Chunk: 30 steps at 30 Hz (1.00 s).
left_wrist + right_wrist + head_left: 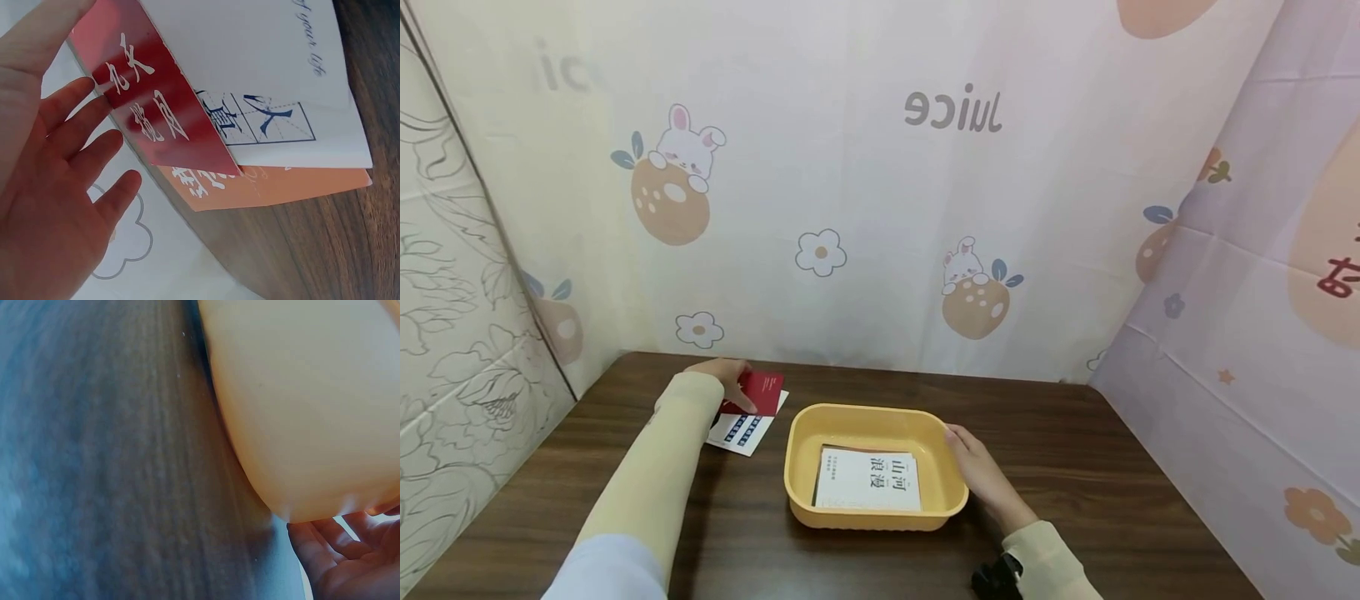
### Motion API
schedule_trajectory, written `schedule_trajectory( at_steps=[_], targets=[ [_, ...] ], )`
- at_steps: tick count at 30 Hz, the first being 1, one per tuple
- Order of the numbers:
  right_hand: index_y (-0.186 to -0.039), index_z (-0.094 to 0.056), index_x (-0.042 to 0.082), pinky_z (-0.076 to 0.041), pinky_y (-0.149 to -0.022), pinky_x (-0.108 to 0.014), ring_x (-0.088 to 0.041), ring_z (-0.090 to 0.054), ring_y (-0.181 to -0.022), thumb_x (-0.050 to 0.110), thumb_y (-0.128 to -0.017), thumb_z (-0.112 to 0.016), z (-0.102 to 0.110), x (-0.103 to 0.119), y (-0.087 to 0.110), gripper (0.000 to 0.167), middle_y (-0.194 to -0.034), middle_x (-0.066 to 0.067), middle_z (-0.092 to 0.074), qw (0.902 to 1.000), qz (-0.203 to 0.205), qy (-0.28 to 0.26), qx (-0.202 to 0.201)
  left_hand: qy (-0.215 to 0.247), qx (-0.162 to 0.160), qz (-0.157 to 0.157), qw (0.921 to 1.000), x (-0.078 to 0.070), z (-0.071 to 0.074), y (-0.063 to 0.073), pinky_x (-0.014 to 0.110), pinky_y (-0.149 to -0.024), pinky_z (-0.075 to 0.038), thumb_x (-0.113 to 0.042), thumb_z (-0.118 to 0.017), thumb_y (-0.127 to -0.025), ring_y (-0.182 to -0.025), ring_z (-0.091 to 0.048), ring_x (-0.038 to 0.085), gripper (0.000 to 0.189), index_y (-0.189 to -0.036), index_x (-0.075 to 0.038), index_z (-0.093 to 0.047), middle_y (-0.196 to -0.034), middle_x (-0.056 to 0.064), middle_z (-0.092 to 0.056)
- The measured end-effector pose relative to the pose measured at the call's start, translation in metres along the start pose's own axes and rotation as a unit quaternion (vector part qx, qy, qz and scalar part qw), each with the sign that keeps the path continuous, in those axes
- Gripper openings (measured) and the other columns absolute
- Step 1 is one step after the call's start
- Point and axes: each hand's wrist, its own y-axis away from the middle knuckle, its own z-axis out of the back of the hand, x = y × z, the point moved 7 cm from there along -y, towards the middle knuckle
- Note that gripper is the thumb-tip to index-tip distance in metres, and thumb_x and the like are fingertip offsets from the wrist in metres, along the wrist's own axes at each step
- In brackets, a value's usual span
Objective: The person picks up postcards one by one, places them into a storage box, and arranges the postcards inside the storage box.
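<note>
My left hand (730, 383) is at a glossy red card (763, 393), thumb at its near edge and fingertips at its far edge. In the left wrist view its fingers are spread and mostly straight. Beneath the red card lies a white card with blue characters (743, 432), and an orange card (262, 187) sticks out below that. At the right side of a yellow plastic basin (880, 521), my right hand (981, 471) grips the rim, its fingers against the outer wall. Inside the basin lies a white card with dark characters (868, 481) on top of other cards.
The basin and loose cards stand on a dark wood table (1037, 442). A pale curtain (850, 317) printed with rabbits and fruit hangs along the back edge, with another curtain (1240, 392) at the right. A black strap piece (997, 577) sits at my right wrist.
</note>
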Motion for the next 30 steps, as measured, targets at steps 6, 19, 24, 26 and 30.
schedule_trajectory(
  at_steps=[6,19,24,26,30],
  targets=[
    [-0.144,-0.047,-0.001,-0.052,-0.089,-0.042,-0.026,-0.062,-0.108,0.034,-0.11,-0.04,0.001,-0.001,-0.002,0.049,-0.133,-0.019,-0.058,1.0,-0.002,0.008,-0.003,-0.008,-0.009,-0.012,0.9999,0.0,0.003,-0.002,0.057,-0.092,-0.049,-0.042,-0.095,-0.06,-0.113,-0.054,0.035,0.1,-0.143,-0.007,-0.051,-0.127,0.017,-0.059],
    [-0.144,-0.047,0.001,-0.052,-0.089,-0.042,-0.027,-0.061,-0.109,0.034,-0.11,-0.039,0.001,0.001,-0.001,0.048,-0.134,-0.019,-0.057,1.0,-0.005,0.005,0.003,-0.039,-0.108,-0.123,0.9858,-0.01,0.025,0.006,0.056,-0.09,-0.051,-0.027,-0.089,-0.076,-0.103,-0.057,0.034,0.055,-0.123,-0.013,-0.064,-0.111,0.013,-0.06],
    [-0.144,-0.047,0.0,-0.052,-0.09,-0.043,-0.027,-0.061,-0.111,0.034,-0.11,-0.038,0.0,0.001,-0.001,0.049,-0.135,-0.02,-0.056,0.9999,-0.006,0.012,0.002,-0.048,-0.123,-0.149,0.9799,-0.018,0.032,0.014,0.054,-0.092,-0.05,-0.02,-0.079,-0.088,-0.106,-0.061,0.033,0.036,-0.121,-0.011,-0.068,-0.114,0.013,-0.067],
    [-0.144,-0.047,0.0,-0.052,-0.091,-0.044,-0.028,-0.06,-0.112,0.034,-0.11,-0.038,0.0,0.001,0.0,0.049,-0.136,-0.02,-0.055,0.9999,-0.006,0.013,0.003,-0.049,-0.125,-0.156,0.9785,-0.022,0.034,0.018,0.053,-0.092,-0.05,-0.018,-0.074,-0.093,-0.107,-0.063,0.034,0.03,-0.121,-0.01,-0.069,-0.115,0.014,-0.069],
    [-0.144,-0.047,0.0,-0.052,-0.09,-0.044,-0.028,-0.061,-0.112,0.034,-0.11,-0.038,0.0,0.001,0.0,0.049,-0.136,-0.02,-0.056,0.9999,-0.005,0.013,0.004,-0.049,-0.133,-0.164,0.9762,-0.028,0.038,0.027,0.054,-0.092,-0.051,-0.016,-0.068,-0.096,-0.108,-0.064,0.035,0.025,-0.12,-0.009,-0.07,-0.114,0.015,-0.07]
  ],
)
